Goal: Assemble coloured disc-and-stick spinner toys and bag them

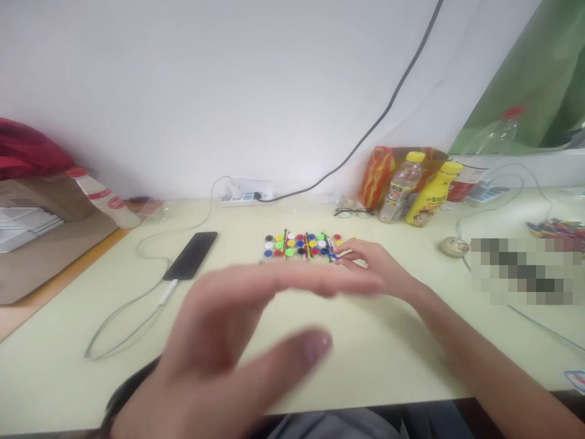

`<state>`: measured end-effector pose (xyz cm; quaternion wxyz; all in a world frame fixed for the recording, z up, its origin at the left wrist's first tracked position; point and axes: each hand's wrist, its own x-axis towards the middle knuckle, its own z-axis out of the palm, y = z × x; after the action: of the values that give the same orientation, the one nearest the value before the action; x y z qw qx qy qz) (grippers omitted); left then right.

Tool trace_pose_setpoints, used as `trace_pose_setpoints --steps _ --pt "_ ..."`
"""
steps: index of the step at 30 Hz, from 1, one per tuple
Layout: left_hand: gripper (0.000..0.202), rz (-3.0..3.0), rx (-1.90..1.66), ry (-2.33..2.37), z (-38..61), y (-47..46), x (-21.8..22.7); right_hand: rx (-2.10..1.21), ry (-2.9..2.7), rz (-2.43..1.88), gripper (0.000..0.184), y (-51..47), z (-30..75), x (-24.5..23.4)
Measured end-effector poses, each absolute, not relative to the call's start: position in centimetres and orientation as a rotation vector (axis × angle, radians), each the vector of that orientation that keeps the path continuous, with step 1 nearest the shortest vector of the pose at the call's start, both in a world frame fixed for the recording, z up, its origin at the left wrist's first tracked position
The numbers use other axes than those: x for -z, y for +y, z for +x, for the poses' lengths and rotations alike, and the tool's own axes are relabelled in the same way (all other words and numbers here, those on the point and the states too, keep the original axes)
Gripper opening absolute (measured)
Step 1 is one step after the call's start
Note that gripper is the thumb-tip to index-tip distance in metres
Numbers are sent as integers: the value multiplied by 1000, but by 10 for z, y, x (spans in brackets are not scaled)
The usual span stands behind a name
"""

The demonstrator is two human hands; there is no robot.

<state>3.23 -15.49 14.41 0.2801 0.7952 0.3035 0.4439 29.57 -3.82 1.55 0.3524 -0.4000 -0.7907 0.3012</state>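
Observation:
A small board of coloured pegs (299, 245), with thin sticks laid across it, sits in the middle of the pale green table (91, 366). My right hand (372, 265) rests at the board's right edge, its fingertips pinched near the last pegs; what they hold is too small to make out. Close to the camera, my left hand (237, 341) hovers blurred above the table, fingers stretched out flat, thumb apart, holding nothing.
A black phone (191, 255) on a white cable lies left of the board. A power strip (244, 194) sits by the wall. Two bottles (418, 189), a snack bag and glasses (353, 211) stand at back right. Boxes are stacked far left.

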Motion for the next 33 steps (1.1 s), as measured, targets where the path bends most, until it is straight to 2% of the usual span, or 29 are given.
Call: trace_pose_setpoints --steps 4,6,9,13,20,26,33 --pt "26 2093 -1098 971 32 -84 -111 -925 -2017 -984 13 -41 287 -15" --pt "28 2179 -931 1026 27 -58 -84 -944 -2036 -1016 13 -42 283 -14" --pt "30 2249 -757 998 19 -39 -45 -955 -2068 -1059 16 -42 279 -10" --pt "32 2177 -728 929 16 -38 -15 -1107 -2031 -1050 22 -42 273 -4" --pt "22 2160 -706 829 20 -41 -3 -1336 -1913 -1053 28 -45 267 2" --pt "16 2338 -731 866 17 -41 3 -1383 -1834 -1083 25 -39 269 12" --pt "17 2454 -717 851 17 -43 4 -1455 -1824 -1060 28 -37 269 15"
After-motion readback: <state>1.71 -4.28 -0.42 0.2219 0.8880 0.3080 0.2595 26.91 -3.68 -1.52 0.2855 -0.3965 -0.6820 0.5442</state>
